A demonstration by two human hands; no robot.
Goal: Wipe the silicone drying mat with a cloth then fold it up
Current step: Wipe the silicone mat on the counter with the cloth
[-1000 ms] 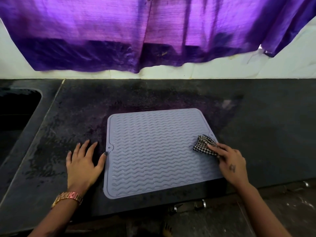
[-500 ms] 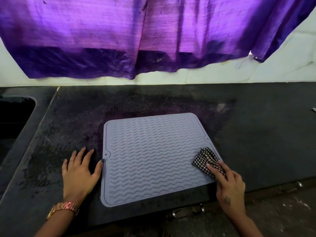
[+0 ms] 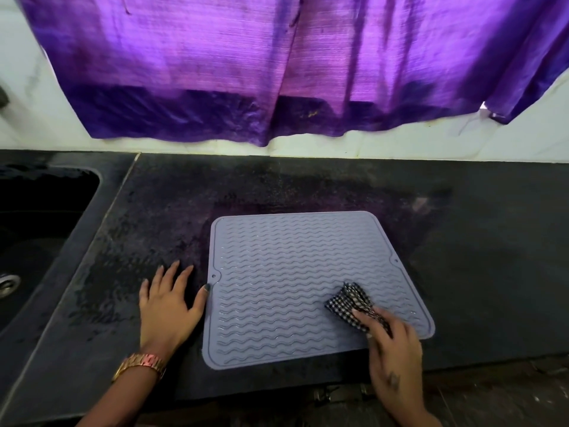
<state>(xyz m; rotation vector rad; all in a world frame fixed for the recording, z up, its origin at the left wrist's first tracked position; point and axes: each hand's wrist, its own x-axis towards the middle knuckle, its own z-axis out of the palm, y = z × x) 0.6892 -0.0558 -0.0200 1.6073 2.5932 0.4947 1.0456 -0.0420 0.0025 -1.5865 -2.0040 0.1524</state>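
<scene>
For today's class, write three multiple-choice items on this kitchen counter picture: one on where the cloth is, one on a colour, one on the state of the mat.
1. Where is the checked cloth?
A. In the sink
B. On the near right part of the mat
C. Under the left hand

2. What colour is the curtain above the counter?
A. Purple
B. Green
C. Yellow

3. In what state is the silicone mat?
A. Rolled up
B. Folded in half
C. Lying flat and unfolded

Answers:
1. B: the right hand presses the cloth onto the mat near its near right corner.
2. A: the hanging fabric is plainly purple.
3. C: all four corners lie spread on the dark counter, while the left hand rests flat on the counter at the mat's left edge.
</scene>
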